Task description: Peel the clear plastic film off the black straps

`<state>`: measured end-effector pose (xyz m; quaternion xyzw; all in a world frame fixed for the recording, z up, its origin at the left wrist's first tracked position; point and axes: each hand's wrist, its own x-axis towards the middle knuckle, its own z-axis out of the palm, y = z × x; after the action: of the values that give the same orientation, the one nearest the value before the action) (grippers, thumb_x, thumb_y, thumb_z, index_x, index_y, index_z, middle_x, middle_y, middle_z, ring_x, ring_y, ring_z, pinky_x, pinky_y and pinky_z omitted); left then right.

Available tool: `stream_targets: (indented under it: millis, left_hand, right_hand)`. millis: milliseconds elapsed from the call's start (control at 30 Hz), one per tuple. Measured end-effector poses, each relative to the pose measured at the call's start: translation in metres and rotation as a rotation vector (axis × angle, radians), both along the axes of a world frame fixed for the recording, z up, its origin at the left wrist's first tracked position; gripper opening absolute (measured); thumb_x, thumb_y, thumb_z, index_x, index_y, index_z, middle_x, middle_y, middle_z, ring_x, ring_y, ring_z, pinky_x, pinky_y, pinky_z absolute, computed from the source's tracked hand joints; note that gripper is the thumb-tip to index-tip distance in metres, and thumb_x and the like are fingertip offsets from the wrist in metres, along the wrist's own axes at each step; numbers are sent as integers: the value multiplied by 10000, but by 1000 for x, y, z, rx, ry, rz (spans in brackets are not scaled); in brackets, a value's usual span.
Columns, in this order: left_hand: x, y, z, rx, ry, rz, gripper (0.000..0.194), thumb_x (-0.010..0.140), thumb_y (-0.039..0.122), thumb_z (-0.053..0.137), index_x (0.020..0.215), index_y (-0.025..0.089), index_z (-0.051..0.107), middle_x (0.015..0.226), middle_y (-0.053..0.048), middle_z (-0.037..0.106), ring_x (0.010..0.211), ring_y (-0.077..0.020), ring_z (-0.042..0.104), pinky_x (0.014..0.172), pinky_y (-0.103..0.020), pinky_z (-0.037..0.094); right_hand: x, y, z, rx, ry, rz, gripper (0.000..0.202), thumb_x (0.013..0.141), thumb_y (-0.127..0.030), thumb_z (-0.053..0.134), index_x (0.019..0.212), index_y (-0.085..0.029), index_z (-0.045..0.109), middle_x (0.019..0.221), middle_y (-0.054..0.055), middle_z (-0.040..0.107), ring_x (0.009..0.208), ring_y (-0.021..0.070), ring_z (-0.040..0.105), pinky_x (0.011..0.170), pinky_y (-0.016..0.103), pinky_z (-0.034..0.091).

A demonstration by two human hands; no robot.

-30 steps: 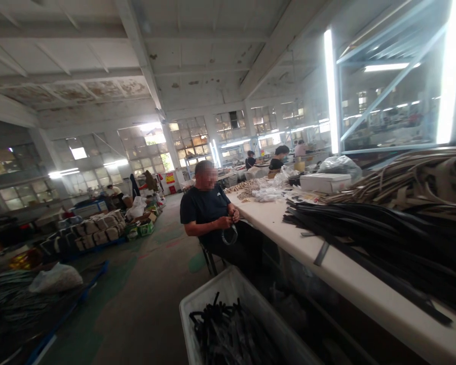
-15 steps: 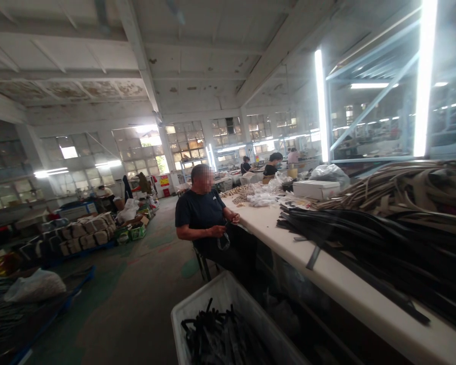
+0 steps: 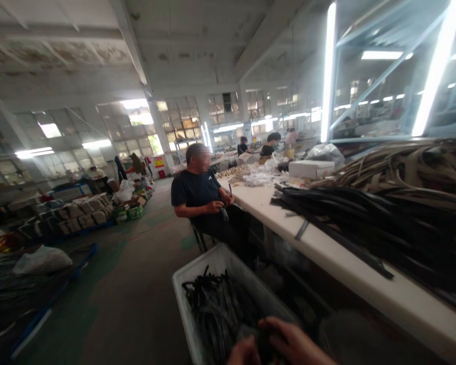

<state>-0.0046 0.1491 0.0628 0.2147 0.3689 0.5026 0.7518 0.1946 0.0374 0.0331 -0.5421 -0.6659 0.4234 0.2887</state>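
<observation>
Low in the picture, my left hand (image 3: 245, 351) shows as curled fingers at the bottom edge, partly cut off. Beside it my right hand (image 3: 292, 340) reaches in from the lower right with bent fingers. Both look closed around something dark and greyish between them, too blurred to name. They are in front of the near end of a white plastic bin (image 3: 182, 299), which holds a heap of black straps (image 3: 220, 304). Whether the hands touch those straps, I cannot tell.
A long white table (image 3: 258, 205) runs along the right, bearing black strips (image 3: 338, 213), beige strips (image 3: 395, 162), a white box (image 3: 311, 169) and plastic bags. Beyond the bin sits a co-worker (image 3: 197, 192) handling a small item. Stacked bundles (image 3: 85, 210) stand at left.
My view has tipped down, so the bin and table appear higher. Both my hands have come into the picture at the bottom. The seated co-worker's hands have shifted slightly.
</observation>
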Motion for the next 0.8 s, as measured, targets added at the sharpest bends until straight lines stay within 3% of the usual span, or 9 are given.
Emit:
stream_targets:
  millis: [67, 100, 167, 267, 333, 433, 500, 633, 800]
  left_hand:
    - [-6, -61, -35, -144, -50, 42, 130, 765, 218, 713, 691, 189, 611, 564, 15, 566, 516, -129, 616, 425, -194, 476]
    - [-9, -87, -41, -201, -105, 99, 180, 732, 151, 733, 659, 169, 569, 550, 33, 547, 461, -74, 556, 440, -163, 469]
    - [-15, -114, -40, -306, -194, 101, 213, 788, 104, 664, 640, 151, 518, 535, 49, 497, 449, -43, 507, 474, -148, 461]
    - [-23, -112, -29, -312, -313, 68, 200, 853, 112, 585, 671, 146, 510, 581, 43, 494, 498, -41, 500, 508, -148, 453]
    - [-25, -107, -25, -316, -349, 37, 207, 878, 113, 545, 676, 144, 507, 591, 40, 488, 512, -45, 495, 514, -155, 451]
    - [-25, -113, -23, -335, -338, 12, 222, 899, 113, 505, 679, 143, 504, 593, 37, 480, 516, -50, 489, 510, -162, 446]
    - [-24, -121, -24, -355, -314, 6, 210, 895, 108, 512, 687, 144, 508, 593, 40, 476, 512, -47, 482, 508, -160, 444]
    - [-23, -128, -31, -387, -268, -8, 167, 853, 96, 579, 704, 146, 522, 590, 50, 464, 509, -42, 476, 513, -154, 450]
    - [-18, -130, -41, -409, -199, -39, 127, 835, 96, 603, 726, 137, 552, 590, 37, 509, 506, -52, 508, 507, -158, 468]
  right_hand:
    - [14, -8, 11, -145, 161, 34, 517, 882, -536, 448, 1226, -189, 617, 775, 51, 701, 521, 167, 614, 485, 289, 466]
    - [21, -10, 15, -176, 226, 31, 577, 858, -558, 471, 1251, -153, 594, 751, 51, 694, 475, 140, 573, 475, 276, 447]
    - [33, -9, 18, -134, 295, -54, 578, 810, -548, 553, 1203, -130, 620, 789, 52, 689, 461, 97, 518, 472, 247, 410]
    - [34, -7, 10, -88, 298, -216, 494, 774, -485, 611, 1105, -123, 677, 792, 34, 665, 443, 57, 404, 425, 220, 329]
    - [24, -11, 5, -18, 290, -212, 459, 776, -429, 634, 1138, -150, 677, 834, 27, 669, 490, 71, 442, 450, 218, 358]
    - [5, -19, 9, 239, 262, -36, 420, 770, -338, 693, 1164, -195, 677, 955, 39, 692, 728, 139, 602, 638, 254, 474]
    - [-5, -22, 17, 410, 213, 103, 371, 780, -275, 708, 1143, -202, 685, 958, 44, 696, 828, 159, 632, 728, 267, 487]
    - [-12, -26, 36, 584, 114, 211, 219, 840, -173, 631, 1046, -196, 703, 886, 37, 677, 765, 130, 638, 680, 232, 489]
    - [-13, -36, 53, 689, -3, 264, 238, 868, -232, 627, 1097, -239, 690, 988, 47, 674, 819, 137, 658, 672, 224, 503]
